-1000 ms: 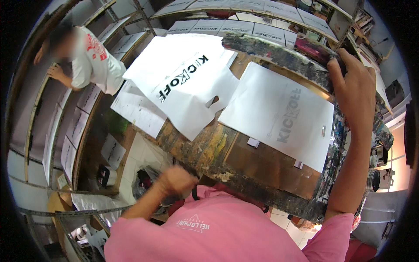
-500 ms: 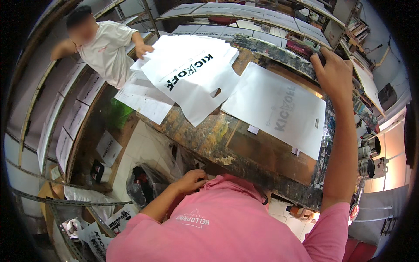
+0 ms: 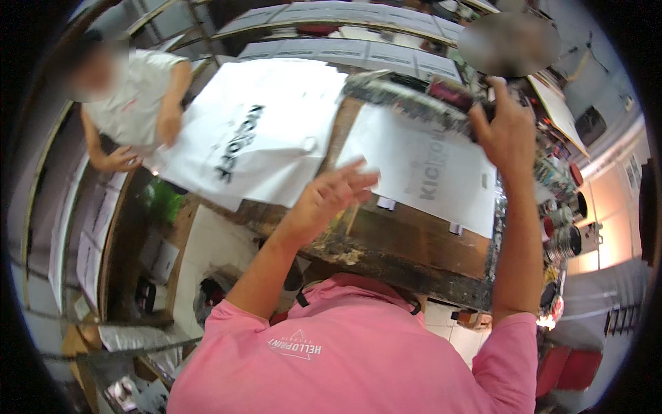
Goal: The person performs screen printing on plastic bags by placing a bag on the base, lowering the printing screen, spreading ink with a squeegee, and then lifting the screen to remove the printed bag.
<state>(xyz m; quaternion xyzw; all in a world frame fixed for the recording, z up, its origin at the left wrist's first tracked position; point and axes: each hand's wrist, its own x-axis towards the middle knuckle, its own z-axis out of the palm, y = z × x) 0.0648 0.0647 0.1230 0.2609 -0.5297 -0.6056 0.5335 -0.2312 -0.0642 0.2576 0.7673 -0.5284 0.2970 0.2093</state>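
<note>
A white flat bag [image 3: 386, 148] with a slot handle and a grey print lies on the stained worktable [image 3: 414, 224]. My left hand [image 3: 334, 196] hovers over the table at that bag's left side, fingers outstretched and slightly blurred, holding nothing. At the table's far right, my right hand [image 3: 507, 134] grips the end of an ink-stained screen-printing frame [image 3: 407, 96], its thumb and fingers around the edge. Left of it, white bags with black print [image 3: 269, 103] lie piled. A co-worker's arm [image 3: 172, 114] is beside that pile.
Racks [image 3: 331, 31] holding printed sheets or bags stand behind the table, with more racks [image 3: 103, 200] at left. Paint cans [image 3: 562, 241] stand along the right side. A dark bundle [image 3: 210, 293] is on the tiled floor at lower left.
My left hand has risen from beside my waist to above the table. The loose printed bag now lies on the left pile. The co-worker's hand has drawn back from the pile.
</note>
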